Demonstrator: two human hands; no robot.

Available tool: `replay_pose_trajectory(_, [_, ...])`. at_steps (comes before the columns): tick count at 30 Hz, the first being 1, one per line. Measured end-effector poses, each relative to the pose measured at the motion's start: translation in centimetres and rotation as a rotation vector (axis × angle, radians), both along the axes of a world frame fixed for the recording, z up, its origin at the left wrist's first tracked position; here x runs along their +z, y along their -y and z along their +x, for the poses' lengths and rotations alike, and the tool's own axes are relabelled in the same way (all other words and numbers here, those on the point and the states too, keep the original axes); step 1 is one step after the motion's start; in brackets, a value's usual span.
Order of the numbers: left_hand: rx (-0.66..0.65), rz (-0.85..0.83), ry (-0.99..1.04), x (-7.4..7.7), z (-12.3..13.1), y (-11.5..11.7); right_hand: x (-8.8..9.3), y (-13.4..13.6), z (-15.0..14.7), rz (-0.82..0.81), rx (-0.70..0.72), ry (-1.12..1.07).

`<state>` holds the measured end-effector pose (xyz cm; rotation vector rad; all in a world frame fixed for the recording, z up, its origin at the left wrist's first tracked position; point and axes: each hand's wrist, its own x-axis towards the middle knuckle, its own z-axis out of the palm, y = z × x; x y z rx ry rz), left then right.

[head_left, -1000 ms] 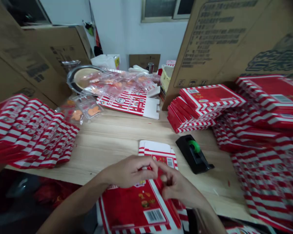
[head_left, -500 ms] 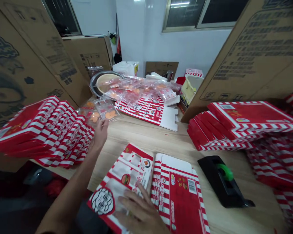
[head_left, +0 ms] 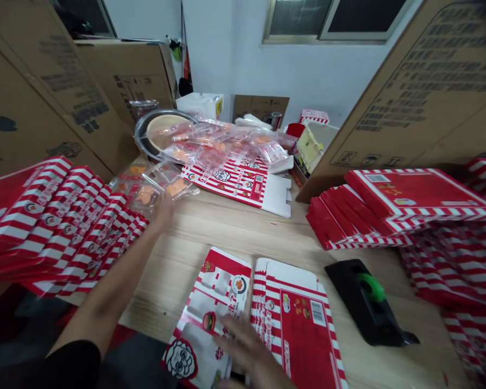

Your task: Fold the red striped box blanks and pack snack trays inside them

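My left hand [head_left: 164, 209] reaches to the near edge of a clear plastic packet [head_left: 176, 187] with an orange piece inside. Its fingers look pinched on the packet's edge, though they are blurred. Beside it lie more such packets [head_left: 144, 194]. My right hand [head_left: 249, 346], blurred by motion, is open with fingers apart above the lower right part of a red and white printed carton [head_left: 202, 310]. That carton, with a burger and a bearded face on it, reaches the table's front edge. To its right lies a stack of flat striped cartons [head_left: 308, 324].
Striped red boxes are piled at left [head_left: 65, 227] and right [head_left: 425, 200]. A black tape dispenser [head_left: 368, 302] with green core stands at right. Farther back are a heap of packets [head_left: 227, 141], a flat carton [head_left: 243, 183] and a round bowl [head_left: 146, 135]. Large cardboard boxes [head_left: 421, 97] flank the table.
The view has shifted, and most things appear farther left. My right hand has lifted and drawn back on the printed carton, which has turned slightly. My left hand stays at the packets.
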<state>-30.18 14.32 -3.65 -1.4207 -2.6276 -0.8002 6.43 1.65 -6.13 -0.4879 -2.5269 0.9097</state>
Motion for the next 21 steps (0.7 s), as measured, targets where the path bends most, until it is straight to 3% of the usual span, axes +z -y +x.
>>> replay_pose_trajectory(4, [-0.051,0.048,-0.081,1.9,3.7,4.9,3.3,-4.3,-0.4,-0.762,-0.317,-0.127])
replay_pose_trajectory(7, [-0.217,0.096,-0.096,2.5,8.3,10.1,5.0,-7.6,-2.0,-1.265,-0.276,-0.367])
replay_pose_trajectory(9, [-0.505,0.161,-0.073,2.3,11.2,13.1,5.9,-9.0,-2.8,-1.461,-0.227,-0.445])
replay_pose_trajectory(12, [-0.901,0.213,0.043,0.9,13.8,15.5,6.6,-9.9,-2.7,-1.47,-0.331,-0.425])
replay_pose_trajectory(14, [-0.945,0.215,0.194,-0.4,14.2,15.4,6.7,-10.1,-1.9,-1.365,-0.44,-0.437])
replay_pose_trajectory(15, [-0.894,0.215,0.271,-1.0,14.1,14.9,6.7,-10.1,-1.5,-1.314,-0.479,-0.462])
replay_pose_trajectory(19, [-0.438,0.183,0.728,-3.0,13.8,11.2,6.1,-10.8,-0.3,-1.119,-0.616,-0.604])
replay_pose_trajectory(21, [-0.326,0.141,0.93,-3.7,14.1,9.7,5.7,-11.3,-0.2,-1.011,-0.678,-0.648])
